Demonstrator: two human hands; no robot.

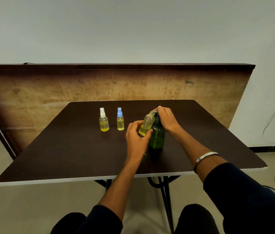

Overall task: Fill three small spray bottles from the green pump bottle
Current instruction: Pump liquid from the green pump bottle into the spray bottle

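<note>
Two of the three small bottles looked finished. The white-capped spray bottle [103, 121] stood upright toward the far edge of the bench [65, 149], left of centre, capped and roughly a third full of yellow liquid. Just beside it to the right, apart and not touching, the blue-capped spray bottle [120, 121] stood upright too, capped, with a similar level.

The third was still being filled, by my judgement. The left hand [135, 138] gripped the uncapped spray bottle [146, 124] round its lower half, tilted with its open mouth up against the pump spout; yellow liquid sat only in its bottom part. Its own cap was not visible anywhere on the bench. The green pump bottle [157, 136] stood upright near the middle of the bench, touching or very nearly touching the tilted bottle. The right hand [166, 118] was curled over the pump head, pressing it.

What seemed left: more pumping, then capping the third bottle and setting it down.

Open bench lay between the blue-capped bottle and the hands, and broad bare surface ran to the near edge and to the right edge and corner.
</note>
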